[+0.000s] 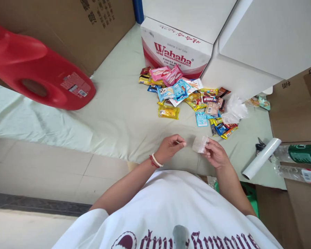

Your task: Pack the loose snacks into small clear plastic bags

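Between the fingers of my right hand is a small clear plastic bag, held by its right edge above the front of the table. My left hand hovers just left of the bag, apart from it, with thumb and forefinger pinched together. Whether something tiny sits in that pinch cannot be made out. Beyond both hands lies a pile of wrapped snacks in pink, blue, yellow and brown packets. A yellow-wrapped snack lies at its near left edge, and a crumpled clear plastic bag rests at its right.
A white and red Wahaha carton stands behind the snacks. On the left is a large red jug. To the right lie a white roll, scissors and plastic bottles. Cardboard boxes border the pale tablecloth.
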The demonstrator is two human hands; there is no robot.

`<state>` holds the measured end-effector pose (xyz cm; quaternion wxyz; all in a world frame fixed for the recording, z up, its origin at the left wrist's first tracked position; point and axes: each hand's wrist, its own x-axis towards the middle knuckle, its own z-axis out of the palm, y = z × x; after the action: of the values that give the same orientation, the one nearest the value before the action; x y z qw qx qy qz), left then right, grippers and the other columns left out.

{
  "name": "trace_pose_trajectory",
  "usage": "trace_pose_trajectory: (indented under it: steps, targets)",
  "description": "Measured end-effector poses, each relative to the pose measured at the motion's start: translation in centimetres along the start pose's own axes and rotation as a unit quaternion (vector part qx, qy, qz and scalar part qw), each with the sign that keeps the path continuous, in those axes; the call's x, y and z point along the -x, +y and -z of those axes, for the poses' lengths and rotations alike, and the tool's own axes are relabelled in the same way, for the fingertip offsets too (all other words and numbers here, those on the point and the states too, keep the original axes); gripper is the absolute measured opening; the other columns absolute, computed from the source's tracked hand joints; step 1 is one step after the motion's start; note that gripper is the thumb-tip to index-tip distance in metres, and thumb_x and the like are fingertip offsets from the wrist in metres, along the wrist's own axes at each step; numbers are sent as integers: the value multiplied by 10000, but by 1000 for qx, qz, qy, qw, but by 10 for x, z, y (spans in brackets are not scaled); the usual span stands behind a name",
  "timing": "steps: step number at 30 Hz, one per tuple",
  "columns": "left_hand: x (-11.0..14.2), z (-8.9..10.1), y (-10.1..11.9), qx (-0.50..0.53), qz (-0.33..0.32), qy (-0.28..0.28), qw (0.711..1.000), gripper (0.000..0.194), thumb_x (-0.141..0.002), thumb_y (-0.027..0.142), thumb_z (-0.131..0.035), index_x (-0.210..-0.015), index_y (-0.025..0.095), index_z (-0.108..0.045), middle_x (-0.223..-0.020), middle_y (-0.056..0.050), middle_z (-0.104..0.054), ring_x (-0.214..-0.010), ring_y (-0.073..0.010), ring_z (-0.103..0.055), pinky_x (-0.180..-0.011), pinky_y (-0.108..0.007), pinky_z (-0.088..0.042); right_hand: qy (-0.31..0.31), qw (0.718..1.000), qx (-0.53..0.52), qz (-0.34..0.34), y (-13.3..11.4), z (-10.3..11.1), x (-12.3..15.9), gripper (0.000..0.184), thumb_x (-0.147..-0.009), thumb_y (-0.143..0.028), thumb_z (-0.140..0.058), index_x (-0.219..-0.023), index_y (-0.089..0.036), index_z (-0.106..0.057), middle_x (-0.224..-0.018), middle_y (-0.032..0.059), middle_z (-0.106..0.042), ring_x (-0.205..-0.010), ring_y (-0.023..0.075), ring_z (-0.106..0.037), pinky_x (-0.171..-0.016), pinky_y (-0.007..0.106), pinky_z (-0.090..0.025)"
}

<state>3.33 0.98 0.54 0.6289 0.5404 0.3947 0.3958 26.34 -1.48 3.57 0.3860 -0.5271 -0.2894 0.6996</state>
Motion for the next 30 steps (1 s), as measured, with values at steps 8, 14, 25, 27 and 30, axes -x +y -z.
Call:
trace_pose_trajectory:
  steps: [8, 14, 25, 27, 30]
  targets:
    - [4, -12, -2, 28, 44, 71, 996, 399, -775, 570, -770, -809, 192, -646, -810, -6, -632, -789, -148, -570, -699, -262, -452, -40, 962, 232, 135, 13, -33, -15, 258, -850, -438, -747, -796, -199, -670, -644, -45, -441, -607, 108, -350, -564, 244, -280]
    - [-2, -2, -12, 227, 115, 151, 955, 454, -659, 517, -889, -754, 182, -598, -721, 45, -578, -656, -85, -536, -619, -229, -444, 75, 966, 192, 159, 19, -25, -15, 241, -835, -429, -741, -792, -209, -653, -641, -46, -463, -579, 110, -347, -552, 256, -265]
    - [3, 1, -15, 272, 133, 152, 941, 421, -672, 459, -906, -792, 173, -622, -800, 23, -646, -792, -113, -624, -772, -299, -596, 142, 860, 393, 291, 27, -4, -4, 622, -824, -379, -793, -1393, -286, -560, -1450, 135, -485, -971, 210, -585, -805, 374, -541]
    - [3, 1, -15, 254, 129, 130, 950, 434, -680, 487, -896, -783, 170, -620, -795, 13, -661, -787, -119, -630, -771, -302, -594, 102, 802, 480, 341, 23, -7, -6, 527, -872, -348, -749, -1377, -289, -610, -1538, 144, -432, -1083, 254, -582, -894, 430, -530]
    - [3, 0, -16, 252, 129, 118, 952, 452, -683, 517, -887, -790, 174, -612, -798, 12, -665, -777, -125, -631, -765, -315, -590, 46, 771, 532, 348, 24, -16, -17, 210, -951, -277, -628, -1124, -279, -748, -1266, 117, -644, -1049, 261, -608, -896, 427, -517]
